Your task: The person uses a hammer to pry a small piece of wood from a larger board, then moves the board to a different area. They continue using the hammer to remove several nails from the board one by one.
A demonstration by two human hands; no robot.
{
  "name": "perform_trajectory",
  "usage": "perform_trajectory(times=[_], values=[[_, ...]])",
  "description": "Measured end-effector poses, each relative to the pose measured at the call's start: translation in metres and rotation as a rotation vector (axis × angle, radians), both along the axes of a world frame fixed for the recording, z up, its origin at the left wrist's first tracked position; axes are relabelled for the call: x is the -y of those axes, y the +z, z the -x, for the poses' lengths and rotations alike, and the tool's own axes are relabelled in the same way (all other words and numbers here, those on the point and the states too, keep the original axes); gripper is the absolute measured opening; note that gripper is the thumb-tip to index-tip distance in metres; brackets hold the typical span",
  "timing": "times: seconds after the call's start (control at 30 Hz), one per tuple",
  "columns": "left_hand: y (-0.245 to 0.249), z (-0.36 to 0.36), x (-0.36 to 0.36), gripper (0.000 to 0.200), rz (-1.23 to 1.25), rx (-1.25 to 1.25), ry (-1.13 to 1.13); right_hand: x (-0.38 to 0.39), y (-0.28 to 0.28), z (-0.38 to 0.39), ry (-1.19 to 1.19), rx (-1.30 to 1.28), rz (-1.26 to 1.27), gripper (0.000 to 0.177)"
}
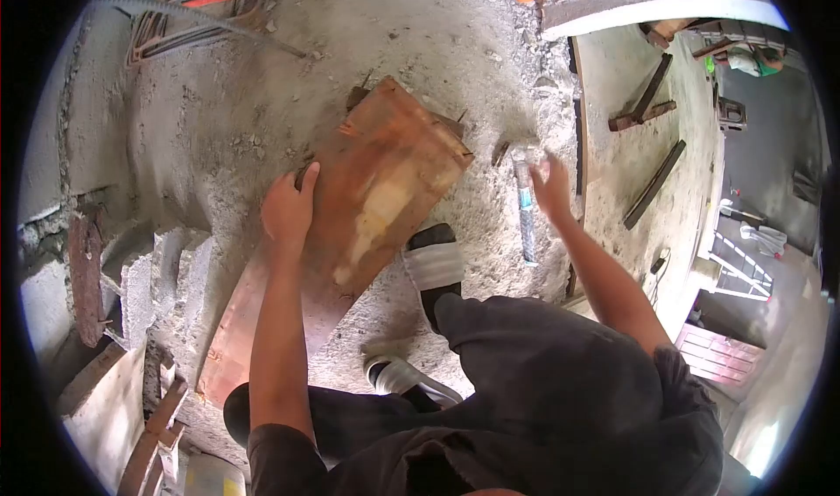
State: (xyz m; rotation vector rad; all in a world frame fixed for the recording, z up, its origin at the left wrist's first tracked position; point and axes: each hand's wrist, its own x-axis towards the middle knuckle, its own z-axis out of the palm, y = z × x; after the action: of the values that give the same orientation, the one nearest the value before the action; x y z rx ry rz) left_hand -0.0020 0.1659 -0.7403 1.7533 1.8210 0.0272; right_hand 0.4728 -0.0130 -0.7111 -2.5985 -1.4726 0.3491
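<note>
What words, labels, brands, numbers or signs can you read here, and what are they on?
None: no text can be read anywhere in this view.
Hammer: the blue-and-dark handle is too blurred to tell whether its pale marks are lettering.
Wooden board: stains, no readable writing.

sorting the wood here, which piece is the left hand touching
The wide reddish board in the middle, with the left hand at its edge; the narrow dark pieces lie untouched.

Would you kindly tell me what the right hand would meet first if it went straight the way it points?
Probably the hammer beside the right hand; depth is unclear, and it may already be touching.
</note>
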Motion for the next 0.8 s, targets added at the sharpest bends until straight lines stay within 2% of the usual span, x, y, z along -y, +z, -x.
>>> perform_trajectory(times=[0.03, 0.1, 0.13, 0.17, 0.23, 0.27, 0.3, 0.37, 0.43, 0.47, 0.53, 0.63, 0.7, 0.8], values=[[-0.005, 0.001, 0.001, 0.075, -0.008, -0.006, 0.002, 0.022, -0.002, -0.001, 0.003, 0.005, 0.192, 0.06], [-0.009, 0.002, 0.001, 0.076, -0.014, 0.003, 0.012, 0.059, -0.027, 0.0, 0.046, -0.026, 0.292, 0.063], [-0.008, 0.001, -0.001, 0.076, -0.032, 0.013, 0.009, 0.061, -0.032, 0.01, -0.07, -0.117, 0.232, 0.064], [-0.006, 0.001, -0.002, 0.076, -0.031, 0.006, 0.021, 0.056, -0.038, 0.015, -0.057, -0.122, 0.233, 0.064], [0.004, -0.001, -0.003, 0.076, 0.062, 0.007, 0.007, 0.054, -0.058, 0.016, -0.191, 0.014, 0.12, 0.059], [0.007, -0.002, -0.001, 0.076, 0.058, 0.001, 0.012, 0.054, -0.061, 0.01, -0.187, -0.052, 0.108, 0.051], [0.007, -0.001, 0.001, 0.077, -0.017, -0.013, 0.014, 0.052, -0.058, 0.012, -0.182, -0.059, 0.103, 0.051], [0.016, -0.002, -0.003, 0.077, -0.093, -0.033, 0.018, 0.047, -0.043, 0.02, -0.187, -0.079, 0.068, 0.044], [0.035, -0.002, -0.011, 0.079, 0.132, -0.071, 0.02, 0.036, -0.014, 0.026, -0.158, -0.083, 0.054, 0.038], [0.024, 0.0, -0.011, 0.079, 0.137, -0.072, 0.022, 0.028, 0.004, 0.033, -0.141, -0.121, 0.057, 0.037], [-0.002, 0.007, -0.012, 0.079, -0.054, -0.001, 0.038, 0.01, 0.028, 0.037, -0.108, -0.154, 0.061, 0.035], [-0.01, 0.007, -0.011, 0.078, -0.042, 0.014, 0.053, -0.024, 0.061, 0.043, -0.075, -0.246, 0.092, 0.033], [-0.002, 0.007, -0.013, 0.078, -0.025, 0.028, 0.058, -0.061, 0.088, 0.07, -0.095, -0.742, 0.03, 0.032], [0.012, 0.007, -0.014, 0.077, 0.025, 0.026, 0.053, -0.111, 0.104, 0.111, 0.058, -0.81, 0.087, 0.032]])
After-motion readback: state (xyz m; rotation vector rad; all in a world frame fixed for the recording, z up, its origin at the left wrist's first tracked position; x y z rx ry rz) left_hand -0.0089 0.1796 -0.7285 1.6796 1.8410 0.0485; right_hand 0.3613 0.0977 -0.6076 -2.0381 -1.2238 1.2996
